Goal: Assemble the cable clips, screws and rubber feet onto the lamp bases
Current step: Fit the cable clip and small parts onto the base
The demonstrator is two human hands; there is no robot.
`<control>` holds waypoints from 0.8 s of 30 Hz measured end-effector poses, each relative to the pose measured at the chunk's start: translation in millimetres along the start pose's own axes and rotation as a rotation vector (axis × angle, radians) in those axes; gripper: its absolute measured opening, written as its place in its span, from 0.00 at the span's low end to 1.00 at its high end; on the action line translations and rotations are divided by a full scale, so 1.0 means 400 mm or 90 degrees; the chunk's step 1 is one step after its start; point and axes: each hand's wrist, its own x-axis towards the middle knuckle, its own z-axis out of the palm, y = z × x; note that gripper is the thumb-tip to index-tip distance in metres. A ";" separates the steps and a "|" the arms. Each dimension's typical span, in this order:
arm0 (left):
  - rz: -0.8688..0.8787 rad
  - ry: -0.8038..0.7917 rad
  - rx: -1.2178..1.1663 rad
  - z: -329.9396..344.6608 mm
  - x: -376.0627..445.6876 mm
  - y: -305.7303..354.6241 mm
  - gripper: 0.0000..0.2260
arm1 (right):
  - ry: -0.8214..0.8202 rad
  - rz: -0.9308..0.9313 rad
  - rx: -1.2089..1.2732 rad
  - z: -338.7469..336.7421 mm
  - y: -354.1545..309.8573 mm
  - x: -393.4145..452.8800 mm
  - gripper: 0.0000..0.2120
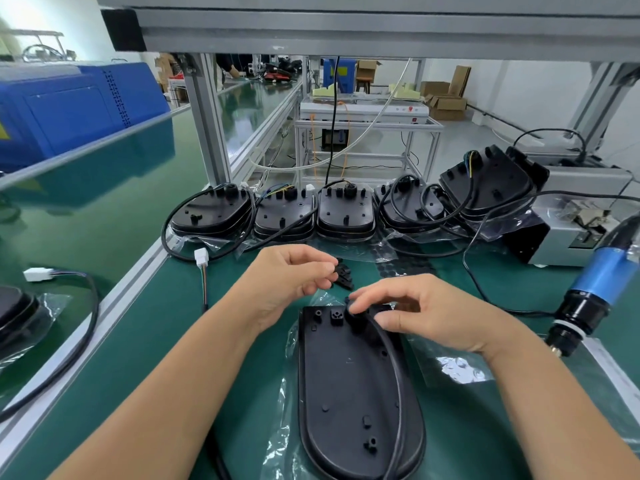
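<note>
Left hand (294, 275) pinches a small black plastic clip (334, 268) between thumb and fingertips, held just above the little pile of black clips (344, 278) on the green mat (145, 341). Right hand (426, 313) has its fingers curled down on the round black knob-like bit at the top of the lamp base (353, 386), where the black cable (398, 375) runs along the base's right edge. The base is matte black plastic, a long rounded-teardrop shape with small pegs and screw posts, lying flat on a crinkly clear plastic bag (460, 365). Behind, a row of stacked bases (346, 213) with looped cables. A blue-bodied electric screwdriver (595, 289) sits to the right. No writing I can actually read.
</note>
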 end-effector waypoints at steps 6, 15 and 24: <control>-0.028 -0.031 0.101 -0.013 -0.011 0.021 0.05 | 0.044 -0.027 -0.005 0.029 0.000 0.019 0.07; 0.012 -0.139 0.287 -0.038 -0.029 0.069 0.05 | 0.145 -0.025 -0.042 0.067 -0.015 0.040 0.06; 0.053 -0.181 0.342 -0.040 -0.039 0.089 0.04 | 0.146 0.010 -0.056 0.075 -0.021 0.041 0.07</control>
